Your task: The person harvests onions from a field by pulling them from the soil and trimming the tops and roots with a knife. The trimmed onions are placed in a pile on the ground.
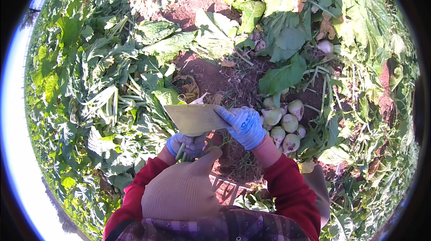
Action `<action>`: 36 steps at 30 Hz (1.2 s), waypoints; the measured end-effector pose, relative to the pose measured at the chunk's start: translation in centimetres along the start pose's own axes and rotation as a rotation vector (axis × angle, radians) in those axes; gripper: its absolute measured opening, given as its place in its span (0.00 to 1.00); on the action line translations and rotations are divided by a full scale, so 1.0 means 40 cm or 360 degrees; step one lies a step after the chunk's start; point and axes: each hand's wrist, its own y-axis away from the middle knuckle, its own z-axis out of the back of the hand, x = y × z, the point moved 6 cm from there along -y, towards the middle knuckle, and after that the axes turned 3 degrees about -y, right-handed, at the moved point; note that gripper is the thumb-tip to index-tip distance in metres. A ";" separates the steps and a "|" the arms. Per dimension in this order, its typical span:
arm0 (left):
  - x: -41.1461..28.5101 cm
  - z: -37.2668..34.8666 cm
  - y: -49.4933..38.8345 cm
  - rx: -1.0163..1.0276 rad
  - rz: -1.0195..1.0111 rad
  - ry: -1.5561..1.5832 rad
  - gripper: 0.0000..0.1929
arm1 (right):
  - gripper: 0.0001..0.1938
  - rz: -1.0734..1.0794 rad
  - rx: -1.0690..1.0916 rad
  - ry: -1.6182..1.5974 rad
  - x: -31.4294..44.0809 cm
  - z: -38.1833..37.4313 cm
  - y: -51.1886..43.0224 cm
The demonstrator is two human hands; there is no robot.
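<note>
My right hand, in a blue-and-white work glove, grips a broad flat blade like a cleaver; the thumb lies along its near end and the handle is hidden in the fist. The blade reaches left, above my left hand, also gloved. Several cut-looking green stems poke out below the left fingers, held in the fist. A pale, pointed root tip shows just beyond the blade's far edge; whatever joins it to the stems is covered by the blade.
A pile of trimmed turnips lies on the soil right of my right hand. Large leaves and cut tops spread on both sides. Another turnip sits among leaves farther right. A metal frame shows below my hands, near my knee.
</note>
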 end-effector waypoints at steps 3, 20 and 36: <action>-0.032 0.030 -0.014 -0.0033 -0.0284 -0.0324 0.48 | 0.12 -0.0756 0.0523 0.0299 -0.151 -0.075 0.021; -0.012 -0.050 -0.051 -0.0544 0.0626 -0.0539 0.07 | 0.32 -0.0706 -0.0418 -0.1281 0.022 0.012 -0.126; 0.097 -0.050 -0.073 -0.0479 0.0440 0.0197 0.14 | 0.12 -0.1049 -0.0596 -0.1029 -0.056 -0.048 0.044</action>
